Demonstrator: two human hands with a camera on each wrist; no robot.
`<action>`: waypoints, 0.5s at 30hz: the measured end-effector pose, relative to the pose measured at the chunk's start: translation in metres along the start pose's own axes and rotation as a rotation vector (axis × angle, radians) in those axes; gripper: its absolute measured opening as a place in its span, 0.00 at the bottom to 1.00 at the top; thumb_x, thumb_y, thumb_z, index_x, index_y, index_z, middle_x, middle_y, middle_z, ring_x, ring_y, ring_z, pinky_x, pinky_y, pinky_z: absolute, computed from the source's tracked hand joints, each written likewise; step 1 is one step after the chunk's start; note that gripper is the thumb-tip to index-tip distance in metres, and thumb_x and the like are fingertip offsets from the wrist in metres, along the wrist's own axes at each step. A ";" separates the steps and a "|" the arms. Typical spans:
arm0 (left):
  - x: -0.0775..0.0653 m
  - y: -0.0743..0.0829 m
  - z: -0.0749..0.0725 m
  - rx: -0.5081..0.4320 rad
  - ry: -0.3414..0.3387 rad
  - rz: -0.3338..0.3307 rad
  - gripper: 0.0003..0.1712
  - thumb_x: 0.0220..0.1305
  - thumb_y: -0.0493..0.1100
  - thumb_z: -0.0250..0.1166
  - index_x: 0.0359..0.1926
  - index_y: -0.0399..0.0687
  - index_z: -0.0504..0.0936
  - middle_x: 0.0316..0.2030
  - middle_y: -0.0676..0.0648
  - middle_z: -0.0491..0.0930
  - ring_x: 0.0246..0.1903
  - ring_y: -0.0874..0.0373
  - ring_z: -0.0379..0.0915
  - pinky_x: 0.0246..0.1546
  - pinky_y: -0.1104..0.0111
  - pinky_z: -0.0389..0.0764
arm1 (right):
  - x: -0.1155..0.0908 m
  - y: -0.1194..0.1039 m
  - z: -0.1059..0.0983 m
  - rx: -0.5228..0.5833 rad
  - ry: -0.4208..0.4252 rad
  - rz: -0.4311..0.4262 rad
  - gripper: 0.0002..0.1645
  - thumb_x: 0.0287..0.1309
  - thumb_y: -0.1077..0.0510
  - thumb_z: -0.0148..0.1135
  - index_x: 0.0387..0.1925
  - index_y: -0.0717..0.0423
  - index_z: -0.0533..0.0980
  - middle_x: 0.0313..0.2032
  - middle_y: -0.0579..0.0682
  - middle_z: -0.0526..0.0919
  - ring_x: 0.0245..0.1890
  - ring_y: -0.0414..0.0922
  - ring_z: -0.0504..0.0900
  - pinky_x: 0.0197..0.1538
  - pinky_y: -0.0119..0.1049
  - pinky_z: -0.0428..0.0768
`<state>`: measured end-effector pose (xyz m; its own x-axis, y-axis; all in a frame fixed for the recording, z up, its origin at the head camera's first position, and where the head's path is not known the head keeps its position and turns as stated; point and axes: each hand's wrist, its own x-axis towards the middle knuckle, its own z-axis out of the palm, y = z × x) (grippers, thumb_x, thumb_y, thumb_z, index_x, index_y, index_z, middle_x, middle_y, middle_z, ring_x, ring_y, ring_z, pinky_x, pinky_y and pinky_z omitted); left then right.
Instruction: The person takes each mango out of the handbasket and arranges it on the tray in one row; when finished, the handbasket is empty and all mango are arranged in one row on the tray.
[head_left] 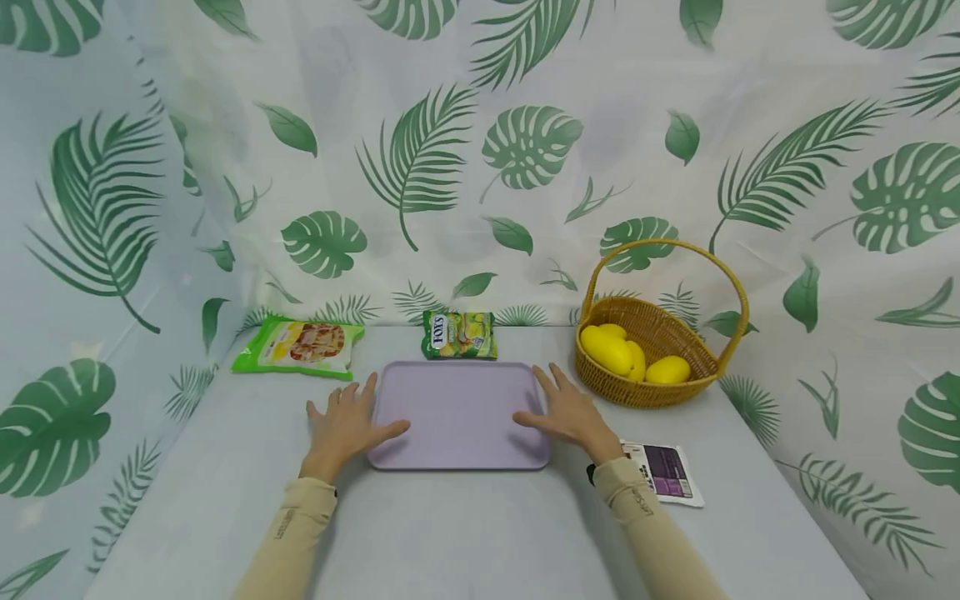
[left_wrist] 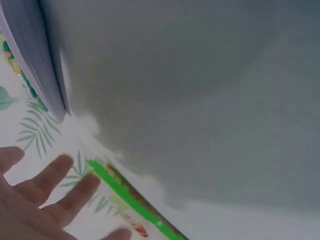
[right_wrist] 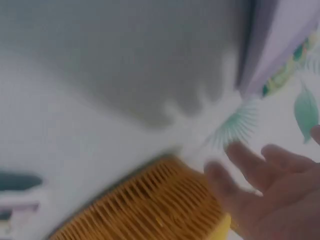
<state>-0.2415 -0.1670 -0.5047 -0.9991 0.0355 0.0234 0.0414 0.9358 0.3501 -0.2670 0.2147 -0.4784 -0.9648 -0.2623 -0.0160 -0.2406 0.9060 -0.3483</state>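
A lilac rectangular tray (head_left: 461, 417) lies flat on the white table, with nothing on it. My left hand (head_left: 343, 427) is at its left side, fingers spread and thumb reaching over the rim. On the opposite side, my right hand (head_left: 566, 412) also has its fingers spread, its thumb over the tray's right part. Neither hand holds anything. In the left wrist view, the left fingers (left_wrist: 75, 200) appear near a green-edged food packet (left_wrist: 135, 197). The right wrist view has the right hand (right_wrist: 280, 190) overlapping a wicker basket (right_wrist: 150, 205), with the tray's edge (right_wrist: 270, 45) above.
Behind the tray lies a green Fox's candy bag (head_left: 459, 335). A bright green food packet (head_left: 300, 346) is at the back left. The handled wicker basket (head_left: 652, 396) at the back right contains several yellow fruits (head_left: 607, 350). A white and purple packet (head_left: 667, 473) lies beside my right wrist.
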 end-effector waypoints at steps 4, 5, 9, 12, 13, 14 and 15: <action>-0.009 -0.008 0.002 -0.034 -0.034 0.002 0.67 0.49 0.86 0.57 0.79 0.53 0.53 0.64 0.32 0.71 0.62 0.34 0.67 0.52 0.29 0.66 | -0.008 0.006 -0.021 0.052 -0.007 -0.028 0.61 0.55 0.27 0.62 0.80 0.51 0.50 0.77 0.67 0.52 0.72 0.71 0.63 0.67 0.69 0.66; -0.011 -0.010 0.002 -0.046 -0.042 0.006 0.67 0.49 0.86 0.57 0.79 0.52 0.53 0.61 0.32 0.73 0.58 0.36 0.69 0.50 0.33 0.69 | -0.010 0.007 -0.027 0.057 0.001 -0.027 0.61 0.56 0.28 0.62 0.80 0.51 0.50 0.77 0.67 0.53 0.72 0.71 0.63 0.67 0.68 0.66; -0.017 -0.014 0.002 -0.104 -0.081 0.014 0.67 0.50 0.84 0.59 0.79 0.48 0.54 0.53 0.32 0.75 0.50 0.41 0.73 0.48 0.41 0.74 | -0.012 0.016 -0.050 0.027 0.046 -0.028 0.59 0.59 0.30 0.62 0.79 0.54 0.52 0.75 0.68 0.57 0.71 0.69 0.64 0.69 0.66 0.66; -0.022 -0.016 0.000 -0.144 -0.123 0.002 0.67 0.51 0.82 0.61 0.79 0.44 0.53 0.57 0.26 0.74 0.53 0.35 0.74 0.55 0.40 0.75 | -0.007 0.020 -0.067 -0.016 0.067 -0.038 0.57 0.61 0.31 0.62 0.78 0.58 0.53 0.74 0.70 0.59 0.70 0.70 0.65 0.68 0.67 0.66; -0.024 -0.017 0.000 -0.161 -0.137 -0.001 0.67 0.52 0.81 0.62 0.79 0.43 0.53 0.60 0.23 0.72 0.57 0.31 0.73 0.58 0.39 0.73 | -0.004 0.021 -0.073 -0.027 0.072 -0.038 0.56 0.61 0.31 0.61 0.78 0.58 0.54 0.73 0.70 0.60 0.70 0.70 0.65 0.68 0.67 0.66; -0.025 -0.016 0.000 -0.176 -0.149 -0.002 0.67 0.52 0.80 0.62 0.79 0.42 0.52 0.62 0.22 0.70 0.60 0.29 0.71 0.60 0.38 0.72 | -0.002 0.024 -0.078 -0.042 0.082 -0.040 0.55 0.62 0.32 0.61 0.77 0.58 0.55 0.72 0.71 0.61 0.69 0.70 0.66 0.68 0.67 0.66; -0.026 -0.016 0.000 -0.192 -0.160 -0.001 0.68 0.52 0.80 0.62 0.79 0.41 0.51 0.64 0.20 0.67 0.63 0.27 0.68 0.62 0.38 0.70 | 0.001 0.027 -0.083 -0.054 0.095 -0.042 0.54 0.63 0.32 0.60 0.77 0.59 0.55 0.72 0.71 0.62 0.69 0.70 0.66 0.68 0.67 0.66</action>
<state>-0.2167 -0.1824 -0.5110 -0.9872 0.1043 -0.1206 0.0263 0.8524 0.5222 -0.2829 0.2664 -0.4094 -0.9589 -0.2699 0.0874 -0.2837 0.9123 -0.2954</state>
